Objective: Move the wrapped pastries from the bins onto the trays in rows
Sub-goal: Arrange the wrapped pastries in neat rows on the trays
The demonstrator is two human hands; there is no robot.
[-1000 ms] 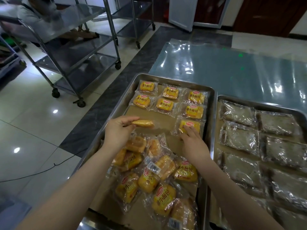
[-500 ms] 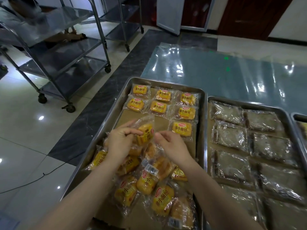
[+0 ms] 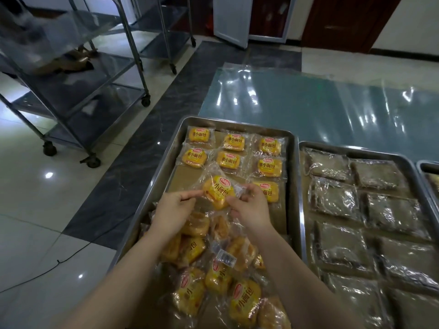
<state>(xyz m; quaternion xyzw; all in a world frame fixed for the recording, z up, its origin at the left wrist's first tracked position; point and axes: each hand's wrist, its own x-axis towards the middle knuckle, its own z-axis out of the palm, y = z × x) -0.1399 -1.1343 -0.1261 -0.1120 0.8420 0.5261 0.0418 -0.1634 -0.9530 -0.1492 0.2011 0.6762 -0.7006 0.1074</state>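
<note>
Head view: both forearms run off the bottom edge at six o'clock and cover part of a loose heap of yellow pastries (image 3: pixel 213 269) at the near end of a steel tray (image 3: pixel 166 160). Several wrappers in the heap are crumpled and glare-streaked, so their labels are hard to read. At three o'clock a third tray (image 3: pixel 427 166) is cut off by the frame, and only its corner shows. The left hand (image 3: pixel 174 205) pinches the left edge of one wrapped pastry (image 3: pixel 217 191) between thumb and forefinger. The right hand (image 3: pixel 249 207), fingers curled, pinches the opposite edge. That pastry sits tilted over the brown paper liner (image 3: pixel 187 176) at the tray's centre, just below the laid rows (image 3: pixel 234 153). Two rows of three lie toward twelve o'clock, and a seventh pastry (image 3: pixel 269 192) lies just beside the right hand's fingers. Touching this tray on its three o'clock side is a second tray (image 3: pixel 356 150) filled with brown pastries (image 3: pixel 335 198) in shiny clear wrap. The trays rest on a table (image 3: pixel 308 105) covered in glossy plastic film that stretches toward one o'clock. At ten o'clock stand wheeled steel shelf carts (image 3: pixel 78 91) on a pale tiled floor (image 3: pixel 35 198) with a dark stone strip. A thin cable (image 3: pixel 47 269) trails across the floor at eight o'clock. A dark wooden door (image 3: pixel 344 20) and an open white cabinet door (image 3: pixel 231 17) stand along the far wall at twelve.
</note>
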